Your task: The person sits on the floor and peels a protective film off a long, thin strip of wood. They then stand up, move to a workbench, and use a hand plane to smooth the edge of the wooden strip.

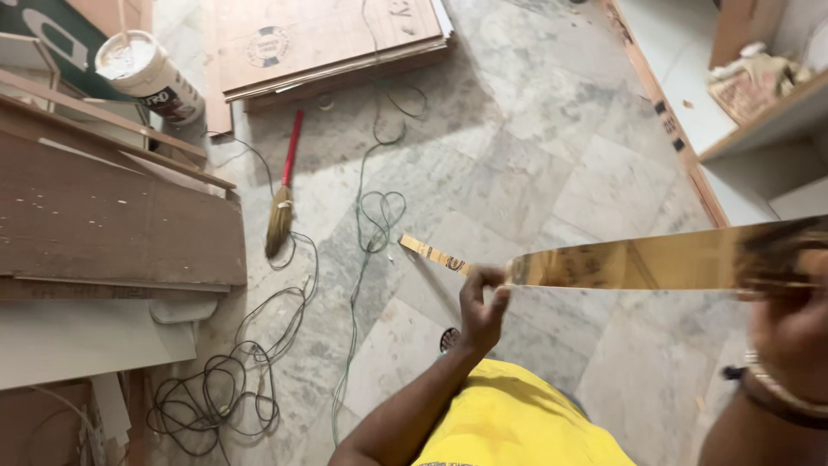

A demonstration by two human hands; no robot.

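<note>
The left hand [481, 298] pinches a long shiny gold strip [638, 261] between its fingers, peeling back its protective film [434, 255]. The right hand [789, 332] steadies the near end, grip unclear. Judging by this, peeling on needs steady pulling.

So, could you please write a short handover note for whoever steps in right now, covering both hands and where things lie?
Left hand: pinching the gold strip partway along; a short end sticks out past the fingers.
Right hand: close to the camera and blurred, gripping the strip's near end.
Strip: held level in the air above the tiled floor.
Nearby: broom, green cable, black cable coil, white bucket, stacked boards.
Done or left: cannot tell; the strip looks whole.
</note>
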